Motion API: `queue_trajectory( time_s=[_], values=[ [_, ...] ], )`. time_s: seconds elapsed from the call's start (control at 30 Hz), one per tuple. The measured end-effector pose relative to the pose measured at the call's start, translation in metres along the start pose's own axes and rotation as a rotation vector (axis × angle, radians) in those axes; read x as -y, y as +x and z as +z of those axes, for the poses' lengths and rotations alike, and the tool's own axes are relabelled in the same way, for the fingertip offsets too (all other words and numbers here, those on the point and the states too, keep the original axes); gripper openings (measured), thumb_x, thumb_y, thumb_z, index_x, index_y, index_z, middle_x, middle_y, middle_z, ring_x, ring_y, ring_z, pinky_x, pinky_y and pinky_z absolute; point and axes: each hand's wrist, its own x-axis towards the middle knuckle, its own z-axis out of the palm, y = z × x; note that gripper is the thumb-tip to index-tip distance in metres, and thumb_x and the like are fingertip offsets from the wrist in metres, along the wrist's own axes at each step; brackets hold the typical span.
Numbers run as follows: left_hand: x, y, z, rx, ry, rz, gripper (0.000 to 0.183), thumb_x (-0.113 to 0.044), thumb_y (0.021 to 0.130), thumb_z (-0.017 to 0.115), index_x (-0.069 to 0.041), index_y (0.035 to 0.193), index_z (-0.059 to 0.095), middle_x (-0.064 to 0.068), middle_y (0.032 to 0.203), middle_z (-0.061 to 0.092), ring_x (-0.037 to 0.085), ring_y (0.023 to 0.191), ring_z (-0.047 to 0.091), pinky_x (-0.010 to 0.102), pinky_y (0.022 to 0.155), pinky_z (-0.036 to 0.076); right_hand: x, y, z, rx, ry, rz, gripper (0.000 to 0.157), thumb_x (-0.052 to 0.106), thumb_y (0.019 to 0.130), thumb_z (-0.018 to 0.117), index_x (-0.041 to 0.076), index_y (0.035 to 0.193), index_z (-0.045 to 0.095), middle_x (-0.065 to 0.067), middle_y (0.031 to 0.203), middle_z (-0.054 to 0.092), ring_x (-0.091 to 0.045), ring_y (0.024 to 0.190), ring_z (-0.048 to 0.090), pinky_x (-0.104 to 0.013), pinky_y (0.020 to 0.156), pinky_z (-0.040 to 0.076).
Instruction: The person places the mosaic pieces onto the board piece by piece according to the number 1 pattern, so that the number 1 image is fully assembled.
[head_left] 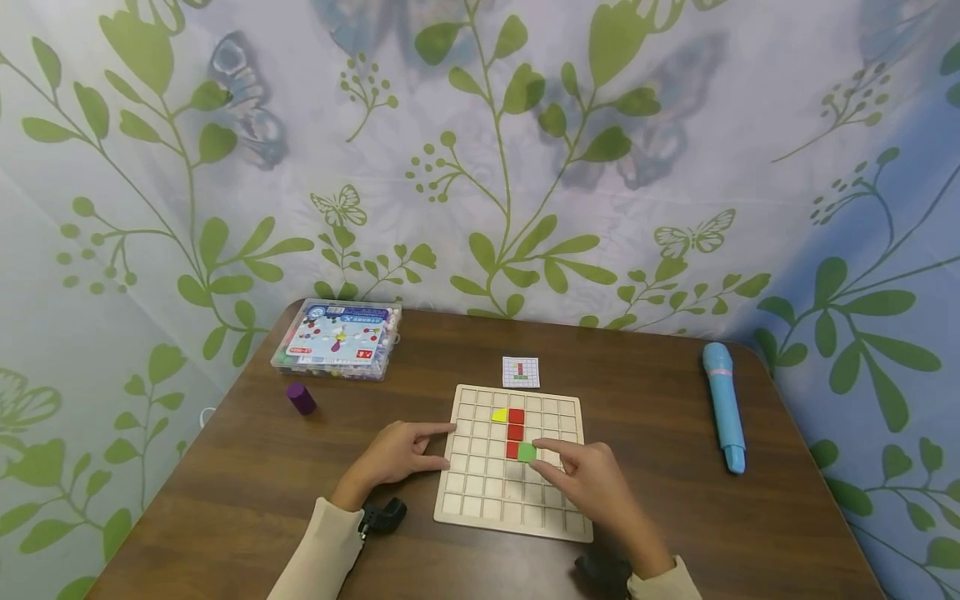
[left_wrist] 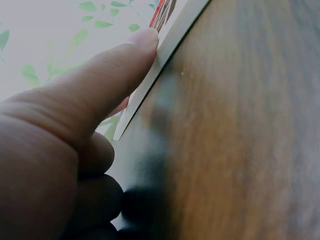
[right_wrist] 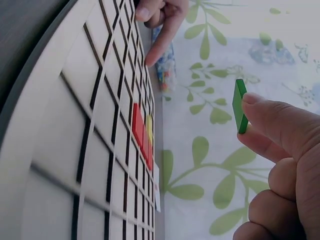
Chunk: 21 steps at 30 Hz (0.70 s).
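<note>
A pale wooden grid board (head_left: 480,486) lies on the table with three red square tiles (head_left: 515,432) set in a column and a yellow tile (head_left: 500,414) with a curved edge beside the top one. My right hand (head_left: 588,483) pinches a green square tile (right_wrist: 238,106) between thumb and index finger, raised above the board in the right wrist view. In the head view that tile overlaps the lowest red one. Thumb and index finger of my left hand (head_left: 393,454) reach out straight to the board's left edge, and its other fingers are curled under.
Behind the board lies a small pattern card (head_left: 521,372). A clear plastic case (head_left: 337,337) of colored parts sits at the back left, near a purple cylinder (head_left: 301,398). On the right is a blue microphone-shaped object (head_left: 724,408).
</note>
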Motion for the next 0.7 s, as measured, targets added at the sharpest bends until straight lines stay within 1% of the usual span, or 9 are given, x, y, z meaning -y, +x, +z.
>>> queue_trajectory(
  time_s=[0.13, 0.23, 0.43, 0.57, 0.7],
  values=[
    [0.000, 0.000, 0.000, 0.002, 0.001, 0.005, 0.060, -0.047, 0.085, 0.082, -0.031, 0.140, 0.065, -0.014, 0.055, 0.032, 0.003, 0.052, 0.025, 0.024, 0.053, 0.024, 0.004, 0.004, 0.006, 0.027, 0.038, 0.007, 0.027, 0.026, 0.083, 0.087, 0.019, 0.109, 0.081, 0.025, 0.055, 0.023, 0.006, 0.052, 0.018, -0.018, 0.047, 0.020],
    [0.000, 0.000, 0.000, 0.002, 0.002, 0.007, 0.060, -0.048, 0.085, 0.081, -0.032, 0.140, 0.064, -0.014, 0.055, 0.031, 0.003, 0.052, 0.024, 0.024, 0.053, 0.024, 0.004, 0.006, 0.009, 0.037, 0.045, 0.011, 0.027, 0.026, 0.083, 0.087, 0.019, 0.109, 0.081, 0.025, 0.055, 0.023, 0.006, 0.051, 0.018, -0.018, 0.047, 0.020],
    [0.001, 0.001, 0.000, 0.006, 0.010, 0.001, 0.060, -0.050, 0.085, 0.080, -0.034, 0.141, 0.064, -0.014, 0.055, 0.031, 0.003, 0.051, 0.024, 0.024, 0.053, 0.024, 0.004, 0.009, 0.010, 0.028, 0.023, 0.015, 0.028, 0.027, 0.082, 0.088, 0.017, 0.108, 0.082, 0.024, 0.054, 0.023, 0.006, 0.051, 0.018, -0.018, 0.047, 0.020],
    [0.002, 0.001, 0.000, 0.010, 0.013, -0.009, 0.059, -0.050, 0.086, 0.080, -0.034, 0.140, 0.064, -0.014, 0.056, 0.031, 0.003, 0.052, 0.024, 0.025, 0.053, 0.024, 0.007, 0.014, 0.010, 0.060, 0.012, 0.016, 0.029, 0.028, 0.084, 0.086, 0.017, 0.110, 0.082, 0.023, 0.054, 0.023, 0.004, 0.051, 0.019, -0.019, 0.048, 0.021],
    [0.002, 0.001, 0.000, 0.011, 0.009, -0.008, 0.060, -0.051, 0.085, 0.080, -0.034, 0.140, 0.064, -0.014, 0.055, 0.031, 0.003, 0.051, 0.024, 0.024, 0.053, 0.024, 0.013, 0.017, 0.015, 0.090, 0.010, 0.013, 0.027, 0.027, 0.084, 0.086, 0.017, 0.108, 0.081, 0.022, 0.053, 0.024, 0.004, 0.051, 0.020, -0.019, 0.048, 0.022]
  ],
)
